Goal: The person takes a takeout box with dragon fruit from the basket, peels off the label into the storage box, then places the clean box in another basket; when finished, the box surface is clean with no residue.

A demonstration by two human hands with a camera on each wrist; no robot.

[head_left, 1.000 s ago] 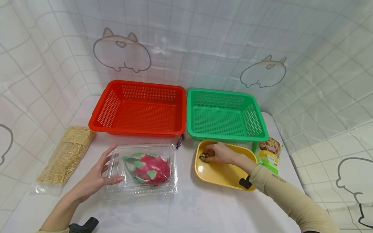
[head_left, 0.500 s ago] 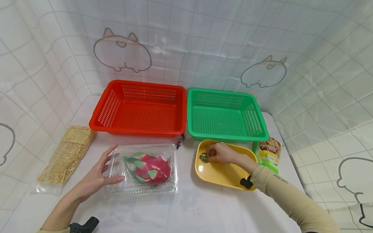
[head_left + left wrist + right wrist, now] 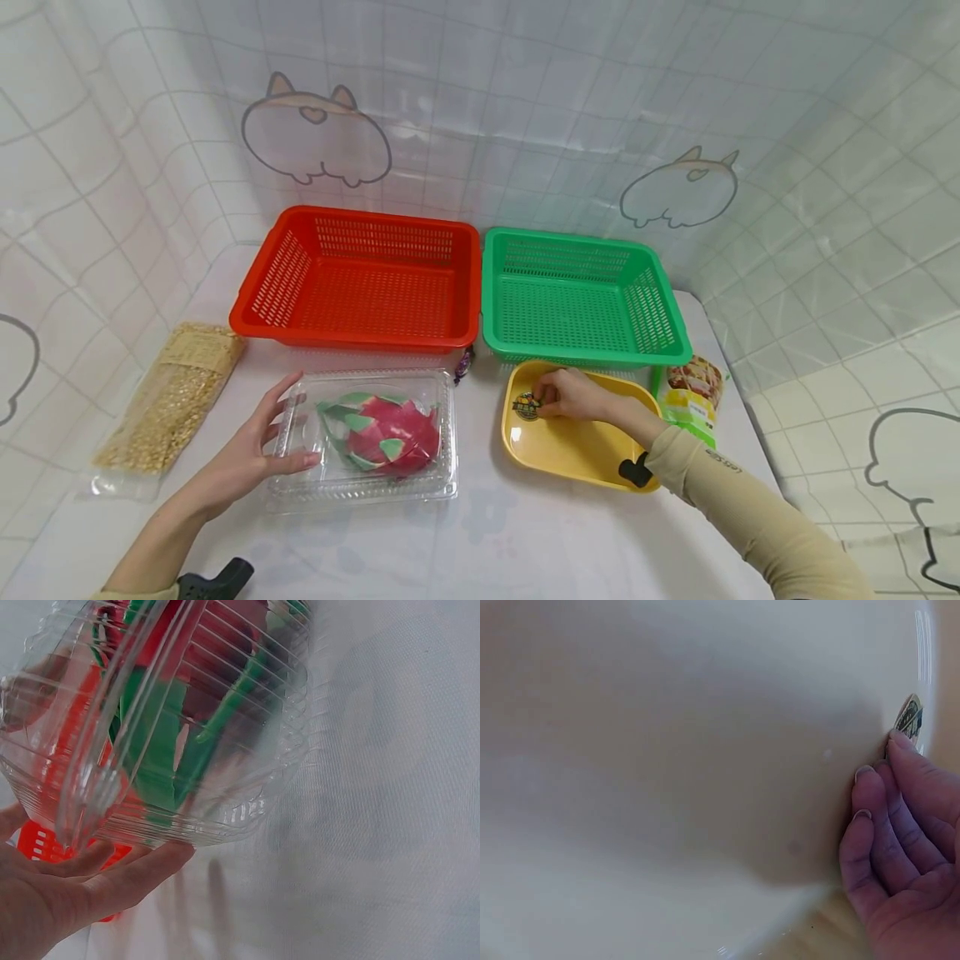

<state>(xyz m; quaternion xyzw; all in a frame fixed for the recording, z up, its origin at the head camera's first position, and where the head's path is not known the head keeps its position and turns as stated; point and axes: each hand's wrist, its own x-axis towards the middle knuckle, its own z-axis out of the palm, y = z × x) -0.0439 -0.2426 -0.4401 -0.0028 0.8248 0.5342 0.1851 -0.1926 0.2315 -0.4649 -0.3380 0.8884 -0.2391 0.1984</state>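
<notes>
In the head view my left hand [image 3: 255,446] spreads over the left end of a clear plastic clamshell box [image 3: 315,492]. Its fingers and thumb look mostly straight, touching the box wall. Through the lid shows a pink dragon fruit [image 3: 397,437] with green scales. My right hand [image 3: 573,396] reaches into a shallow yellow basin [image 3: 592,454]. Thumb and fingertips pinch the edge of a small round dark sticker [image 3: 527,406] near the basin's left end. In the right wrist view the sticker [image 3: 909,720] stands tilted beside the thumb, and the other fingers are curled.
A red basket [image 3: 375,300] and a green basket [image 3: 562,308] stand side by side behind. A bag of grains [image 3: 176,400] lies at left, a green-and-yellow food packet [image 3: 693,400] at right. A small purple wrapped item [image 3: 464,364] lies by the red basket.
Almost nothing differs. The right fingertips have shifted very slightly right, so more of the sticker shows. The left hand and the box have stayed in place.
</notes>
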